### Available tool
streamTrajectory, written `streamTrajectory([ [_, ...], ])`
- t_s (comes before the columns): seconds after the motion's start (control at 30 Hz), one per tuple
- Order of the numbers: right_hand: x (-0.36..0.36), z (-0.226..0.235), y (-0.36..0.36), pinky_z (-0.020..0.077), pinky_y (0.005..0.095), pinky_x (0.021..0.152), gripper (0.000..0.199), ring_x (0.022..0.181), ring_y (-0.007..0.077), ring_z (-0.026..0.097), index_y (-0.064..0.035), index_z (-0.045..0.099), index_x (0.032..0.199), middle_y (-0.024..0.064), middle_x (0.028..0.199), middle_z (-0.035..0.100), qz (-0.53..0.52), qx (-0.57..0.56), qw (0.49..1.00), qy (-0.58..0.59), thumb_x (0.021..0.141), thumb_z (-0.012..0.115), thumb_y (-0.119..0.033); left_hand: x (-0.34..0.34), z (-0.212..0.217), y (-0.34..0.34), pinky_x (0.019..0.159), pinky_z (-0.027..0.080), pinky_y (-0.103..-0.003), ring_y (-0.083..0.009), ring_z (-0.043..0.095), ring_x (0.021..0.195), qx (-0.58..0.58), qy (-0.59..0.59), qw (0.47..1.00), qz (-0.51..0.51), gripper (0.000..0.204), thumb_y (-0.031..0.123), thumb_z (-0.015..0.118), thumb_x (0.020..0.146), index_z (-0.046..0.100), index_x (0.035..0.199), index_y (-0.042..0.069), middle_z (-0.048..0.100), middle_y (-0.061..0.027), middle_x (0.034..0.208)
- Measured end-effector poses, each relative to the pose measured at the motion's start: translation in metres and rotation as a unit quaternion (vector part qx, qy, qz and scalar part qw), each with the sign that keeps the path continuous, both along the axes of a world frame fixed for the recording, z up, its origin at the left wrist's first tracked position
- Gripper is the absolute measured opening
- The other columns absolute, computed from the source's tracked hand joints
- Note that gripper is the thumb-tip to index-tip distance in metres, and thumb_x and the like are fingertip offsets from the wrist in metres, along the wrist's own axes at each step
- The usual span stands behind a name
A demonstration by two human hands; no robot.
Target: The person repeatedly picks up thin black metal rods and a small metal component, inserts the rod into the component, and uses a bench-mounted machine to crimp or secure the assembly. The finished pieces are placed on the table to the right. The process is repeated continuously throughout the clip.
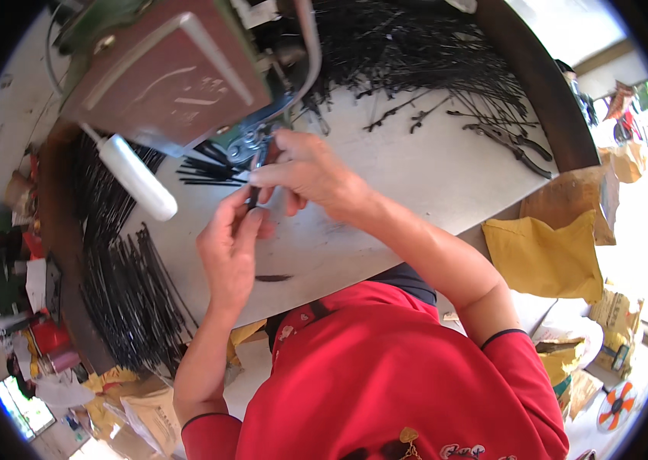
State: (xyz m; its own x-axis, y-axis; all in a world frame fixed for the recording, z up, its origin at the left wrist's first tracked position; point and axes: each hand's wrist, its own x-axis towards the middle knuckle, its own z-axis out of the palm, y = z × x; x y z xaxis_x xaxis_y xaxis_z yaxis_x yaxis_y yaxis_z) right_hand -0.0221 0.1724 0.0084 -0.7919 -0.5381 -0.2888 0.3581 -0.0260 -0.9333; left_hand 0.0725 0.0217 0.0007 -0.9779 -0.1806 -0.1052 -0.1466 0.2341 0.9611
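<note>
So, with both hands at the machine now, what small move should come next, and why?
Probably a short push of the thin black rod forward into the metal clamp. The right hand pinches it right at that opening, the left hand steadies it from below, and the white handle is untouched.

Small workshop, prob. a metal-parts one. A hand press (163,73) w/ a white-grip lever (137,178) stands at the bench's (416,176) far edge; heaps of thin black rods (128,295) crowd its left and far edges. Sacks (542,257) and clutter lie around.
</note>
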Motion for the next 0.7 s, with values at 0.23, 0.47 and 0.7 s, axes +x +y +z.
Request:
streamTrajectory([
  [0.23,-0.013,-0.014,0.016,0.0536,0.0269,0.062,0.026,0.073,0.0199,0.067,0.0012,0.048,0.105,0.0182,0.090,0.067,-0.112,-0.146,0.978,-0.099,0.092,0.056,-0.020,-0.029,0.006,-0.049,0.068,0.048,-0.023,-0.0098,0.059,0.072,0.047,-0.007,0.996,0.071,0.028,0.012,0.070,0.083,0.065,0.108,0.000,0.065,-0.0042,0.080],
  [0.47,-0.009,-0.025,0.005,0.0548,0.0338,0.086,0.022,0.097,0.0278,0.065,0.0033,0.047,0.108,0.0223,0.102,0.063,-0.203,-0.264,0.937,-0.109,0.099,0.047,-0.016,-0.050,-0.004,-0.026,0.072,0.056,-0.029,-0.0223,0.069,0.080,0.229,0.090,0.961,0.124,0.019,0.005,0.064,0.087,0.051,0.100,0.001,0.066,-0.0163,0.089],
  [0.7,-0.007,-0.030,0.003,0.0547,0.0351,0.087,0.021,0.098,0.0289,0.065,0.0033,0.050,0.106,0.0207,0.102,0.063,-0.231,-0.314,0.914,-0.109,0.097,0.051,-0.016,-0.053,0.002,-0.015,0.071,0.057,-0.028,-0.0242,0.069,0.080,0.241,0.113,0.956,0.127,0.016,0.003,0.061,0.088,0.049,0.099,0.001,0.065,-0.0171,0.089],
])
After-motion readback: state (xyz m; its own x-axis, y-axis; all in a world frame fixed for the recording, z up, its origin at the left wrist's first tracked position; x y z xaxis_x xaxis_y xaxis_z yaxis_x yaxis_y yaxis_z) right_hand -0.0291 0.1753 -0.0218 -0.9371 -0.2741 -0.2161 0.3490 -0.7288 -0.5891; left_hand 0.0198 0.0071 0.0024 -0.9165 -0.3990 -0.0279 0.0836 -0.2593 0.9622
